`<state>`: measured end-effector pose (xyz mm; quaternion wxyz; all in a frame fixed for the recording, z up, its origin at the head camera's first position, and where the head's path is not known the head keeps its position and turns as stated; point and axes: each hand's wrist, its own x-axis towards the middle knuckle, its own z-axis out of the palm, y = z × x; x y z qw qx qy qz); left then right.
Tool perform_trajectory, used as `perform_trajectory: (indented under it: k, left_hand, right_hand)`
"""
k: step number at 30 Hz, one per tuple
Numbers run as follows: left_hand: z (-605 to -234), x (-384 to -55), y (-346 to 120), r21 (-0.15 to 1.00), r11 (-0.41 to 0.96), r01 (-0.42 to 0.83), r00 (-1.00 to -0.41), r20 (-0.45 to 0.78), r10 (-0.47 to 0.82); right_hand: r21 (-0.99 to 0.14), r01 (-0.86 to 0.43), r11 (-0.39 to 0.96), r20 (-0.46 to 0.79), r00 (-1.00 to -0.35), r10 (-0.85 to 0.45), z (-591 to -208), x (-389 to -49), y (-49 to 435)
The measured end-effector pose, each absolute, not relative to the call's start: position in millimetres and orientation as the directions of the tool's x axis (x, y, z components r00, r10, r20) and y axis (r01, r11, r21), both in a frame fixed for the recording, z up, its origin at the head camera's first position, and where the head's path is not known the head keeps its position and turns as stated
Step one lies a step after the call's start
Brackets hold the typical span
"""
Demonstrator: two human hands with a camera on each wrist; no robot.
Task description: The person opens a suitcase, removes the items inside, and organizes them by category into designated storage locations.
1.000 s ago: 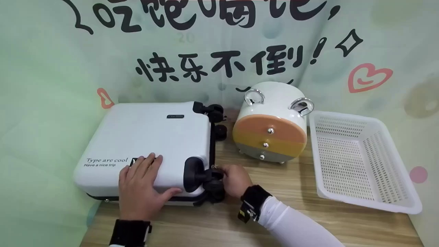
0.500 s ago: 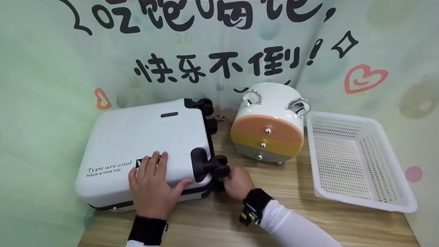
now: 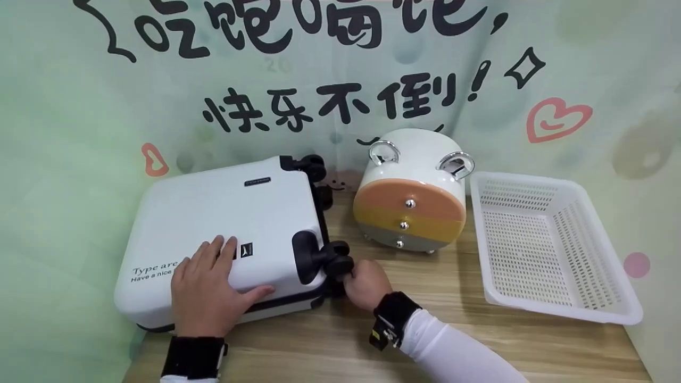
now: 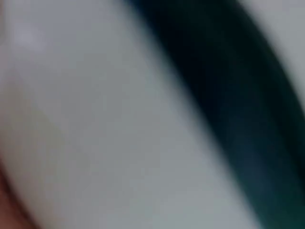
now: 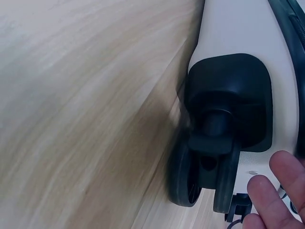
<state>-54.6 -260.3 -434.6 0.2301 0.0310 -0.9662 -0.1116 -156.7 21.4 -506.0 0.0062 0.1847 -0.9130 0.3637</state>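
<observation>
A white hard-shell suitcase (image 3: 213,207) lies flat on the table, its black wheels facing right. My left hand (image 3: 205,287) rests on its top near the front edge, fingers spread and thumb along the rim. In the left wrist view, the white shell and its dark seam are blurred close up. At the near right corner, my right hand (image 3: 367,284) is curled beside the black wheel (image 3: 338,259) and pinches the zipper pull, which the wheel mostly hides. The right wrist view shows curled fingers (image 5: 269,195) by the suitcase's wheeled end, with the zipper seam (image 5: 296,28) at right.
A round white drawer box (image 3: 409,197) with silver ring handles and a striped orange, yellow and grey front stands behind my right hand. A white perforated plastic basket (image 3: 481,255) sits at the right. A printed cloth (image 3: 335,64) hangs behind the wooden table (image 3: 298,356).
The suitcase has turned slightly, its near right corner swinging away from me. My left hand slid right with it, then shifted back left. My right hand stays beside the near wheel.
</observation>
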Motion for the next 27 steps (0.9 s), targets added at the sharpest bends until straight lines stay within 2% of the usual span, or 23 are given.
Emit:
perform_trajectory:
  k: [13,19,23,27]
  left_hand:
    - [-444,-52,-238,0.244,0.962,-0.126,-0.864,0.450,-0.228]
    - [-444,-51,-227,0.245,0.952,-0.185,-0.858,0.433,-0.278]
    - [-438,-49,-222,0.247,0.948,-0.203,-0.874,0.390,-0.289]
    - [-427,-45,-232,0.256,0.954,-0.157,-0.909,0.339,-0.240]
  right_hand:
    - [-0.617,-0.461,0.638,0.263,-0.885,-0.385,-508,-154,28]
    - [-0.669,-0.423,0.612,0.224,-0.899,-0.376,-506,-148,28]
    - [-0.674,-0.405,0.618,0.200,-0.905,-0.375,-507,-145,28]
    - [-0.675,-0.402,0.619,0.199,-0.907,-0.372,-507,-144,27]
